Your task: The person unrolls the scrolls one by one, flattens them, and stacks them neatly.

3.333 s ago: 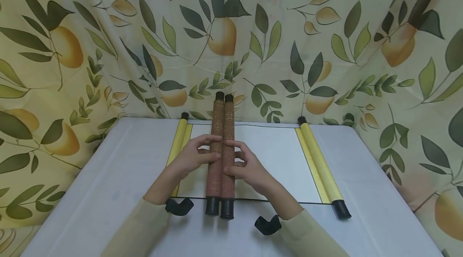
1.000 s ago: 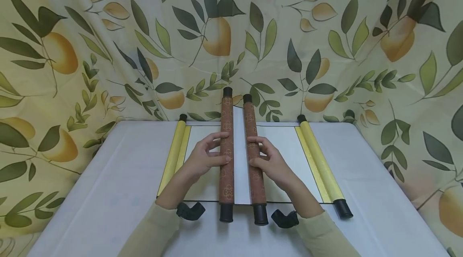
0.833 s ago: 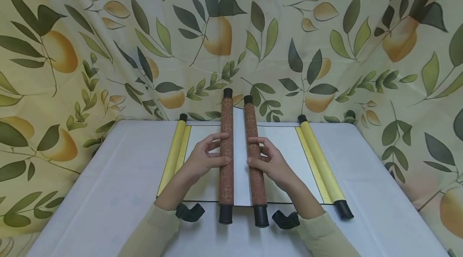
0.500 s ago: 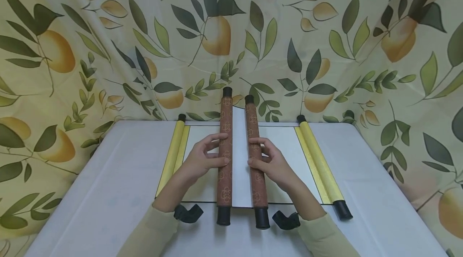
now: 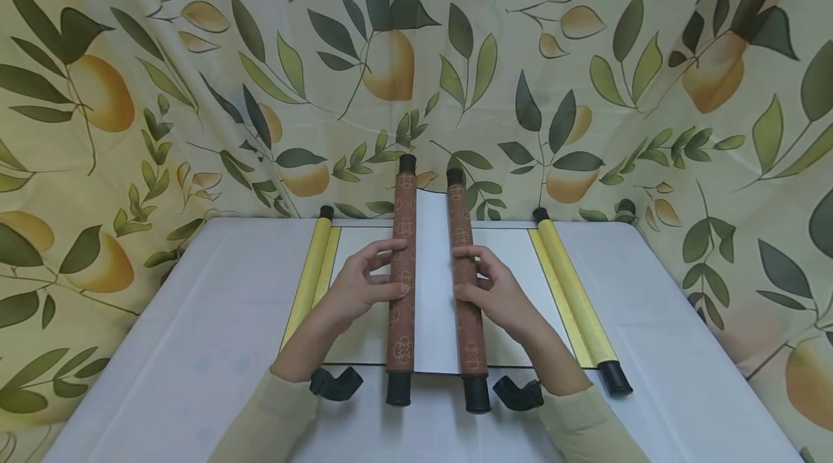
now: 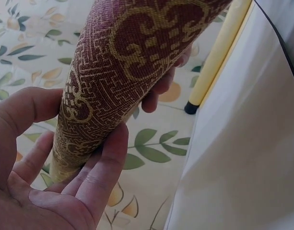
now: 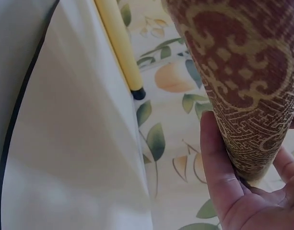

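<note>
A brown hanging scroll with gold pattern and black end knobs is held up, partly unrolled. My left hand [image 5: 364, 286] grips its left roll [image 5: 401, 325], thumb and fingers curled round it. Round the right roll [image 5: 470, 336] curl the fingers of my right hand [image 5: 501, 293]. Between the rolls a strip of white paper [image 5: 436, 289] shows. Both wrist views give the patterned cloth close up, the left roll [image 6: 113, 62] and the right roll [image 7: 247, 72]. Beneath lies a second scroll, spread open, its white sheet [image 5: 520, 333] partly hidden by my hands and the brown scroll.
Yellow rollers with black knobs edge the spread scroll, one at left [image 5: 311, 268] and one at right [image 5: 579, 296]. A white cloth covers the table [image 5: 677, 376]. Behind hangs a fruit-and-leaf curtain [image 5: 494, 123]. Black curved pieces sit at the left wrist [image 5: 336, 383] and right wrist [image 5: 518, 393].
The two brown rolls lay side by side earlier. They have since moved apart, baring white paper between them, and the gap has widened slightly over the last second. Both hands keep their grip.
</note>
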`<state>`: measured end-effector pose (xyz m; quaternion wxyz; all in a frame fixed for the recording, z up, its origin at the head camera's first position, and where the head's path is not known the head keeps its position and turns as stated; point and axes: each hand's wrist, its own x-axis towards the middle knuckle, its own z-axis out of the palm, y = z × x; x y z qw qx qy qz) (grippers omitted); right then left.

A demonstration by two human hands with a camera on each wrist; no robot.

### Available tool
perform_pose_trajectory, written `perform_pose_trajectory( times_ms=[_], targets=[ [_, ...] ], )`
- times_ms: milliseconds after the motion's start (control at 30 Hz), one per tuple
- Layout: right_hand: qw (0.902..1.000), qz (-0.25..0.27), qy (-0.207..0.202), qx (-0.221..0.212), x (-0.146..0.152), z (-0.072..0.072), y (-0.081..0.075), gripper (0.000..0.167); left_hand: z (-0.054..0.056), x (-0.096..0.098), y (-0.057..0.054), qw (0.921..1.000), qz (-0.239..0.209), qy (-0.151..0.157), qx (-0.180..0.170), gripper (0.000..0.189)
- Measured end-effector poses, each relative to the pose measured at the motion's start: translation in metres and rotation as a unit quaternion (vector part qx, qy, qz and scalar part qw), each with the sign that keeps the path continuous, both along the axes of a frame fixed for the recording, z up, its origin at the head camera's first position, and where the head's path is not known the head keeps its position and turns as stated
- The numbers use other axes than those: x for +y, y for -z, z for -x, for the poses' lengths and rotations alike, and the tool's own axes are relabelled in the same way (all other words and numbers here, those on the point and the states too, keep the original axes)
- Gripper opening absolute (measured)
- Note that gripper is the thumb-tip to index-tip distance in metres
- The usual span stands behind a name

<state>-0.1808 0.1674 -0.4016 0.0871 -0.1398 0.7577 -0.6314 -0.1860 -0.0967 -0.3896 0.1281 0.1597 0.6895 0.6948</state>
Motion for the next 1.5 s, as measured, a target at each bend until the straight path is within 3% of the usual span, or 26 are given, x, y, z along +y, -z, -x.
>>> perform_pose_trajectory(
  times_ms=[1500],
  targets=[
    [0.9994,-0.02,0.026,-0.007,0.0098,0.0033,-0.0013,0.058,0.0015,-0.0096,-0.0018,0.9996,-0.01,0.016,0.019,0.068]
  ],
)
